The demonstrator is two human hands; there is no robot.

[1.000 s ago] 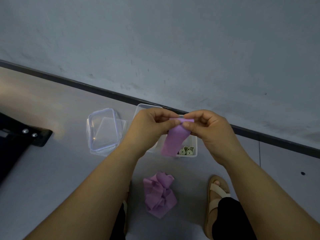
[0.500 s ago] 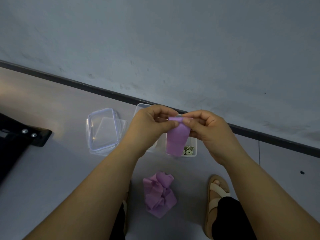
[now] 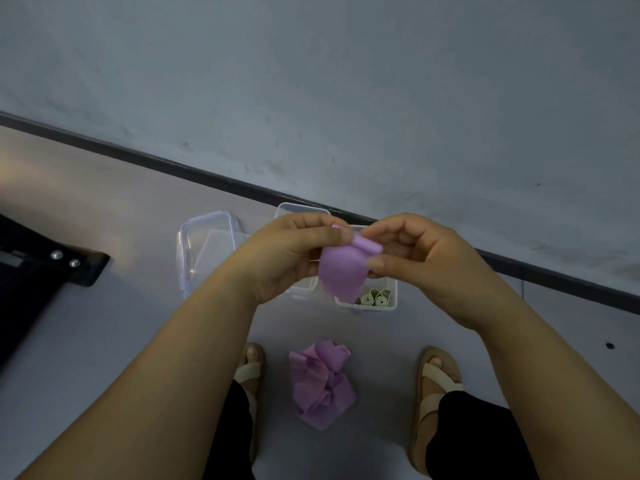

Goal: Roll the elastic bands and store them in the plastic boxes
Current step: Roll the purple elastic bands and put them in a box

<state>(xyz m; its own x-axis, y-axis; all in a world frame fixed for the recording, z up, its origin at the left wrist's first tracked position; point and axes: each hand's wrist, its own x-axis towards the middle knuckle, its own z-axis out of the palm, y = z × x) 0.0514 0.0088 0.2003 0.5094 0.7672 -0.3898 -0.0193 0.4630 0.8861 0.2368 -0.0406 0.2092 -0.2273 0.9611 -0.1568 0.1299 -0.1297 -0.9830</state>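
Between the hands [image 3: 284,261] [image 3: 429,268], thicker band roll [image 3: 367,244]

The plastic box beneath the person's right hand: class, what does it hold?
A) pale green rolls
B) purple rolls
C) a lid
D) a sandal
A: pale green rolls stand on end inside the plastic box, beside the hanging end of the purple band pinched above it.

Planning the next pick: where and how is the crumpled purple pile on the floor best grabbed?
Probably pinch the folded flap at the far top of the purple pile, coming from above: it stands free of the crumple, so one band may lift out alone.
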